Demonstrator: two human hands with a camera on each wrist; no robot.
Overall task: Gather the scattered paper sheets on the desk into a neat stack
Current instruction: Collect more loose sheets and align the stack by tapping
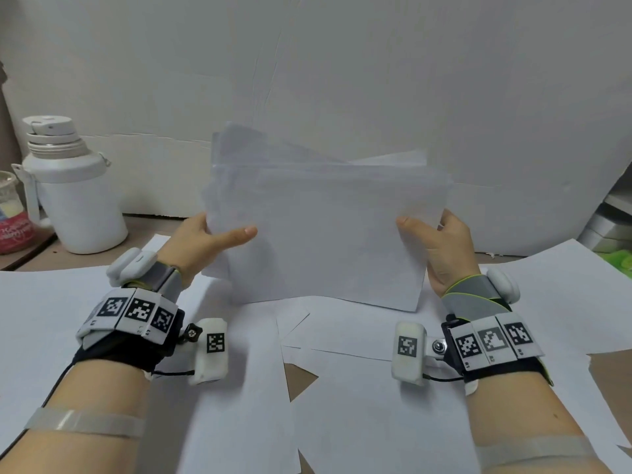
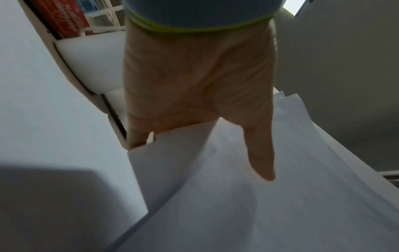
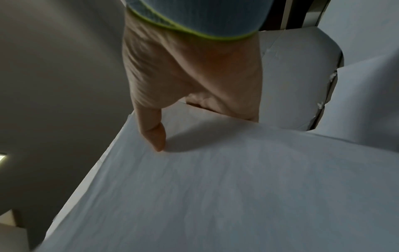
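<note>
A bundle of white paper sheets (image 1: 325, 230) stands nearly upright above the desk, its sheets fanned unevenly at the top. My left hand (image 1: 212, 241) grips its left edge, thumb laid across the front. On the opposite edge my right hand (image 1: 441, 244) grips the same way. The left wrist view shows the left hand (image 2: 194, 85) with its thumb pressed on the bundle (image 2: 259, 213). In the right wrist view the right hand (image 3: 190, 73) pinches the bundle (image 3: 237, 196). Fingers behind the paper are hidden. More loose sheets (image 1: 359, 405) lie flat on the desk below.
A white insulated bottle (image 1: 73, 189) stands at the back left, beside a pink-labelled cup (image 1: 12, 213). White board (image 1: 342, 80) forms the back wall. Brown desk surface (image 1: 302, 379) shows between sheets. A green item (image 1: 620, 260) sits at the right edge.
</note>
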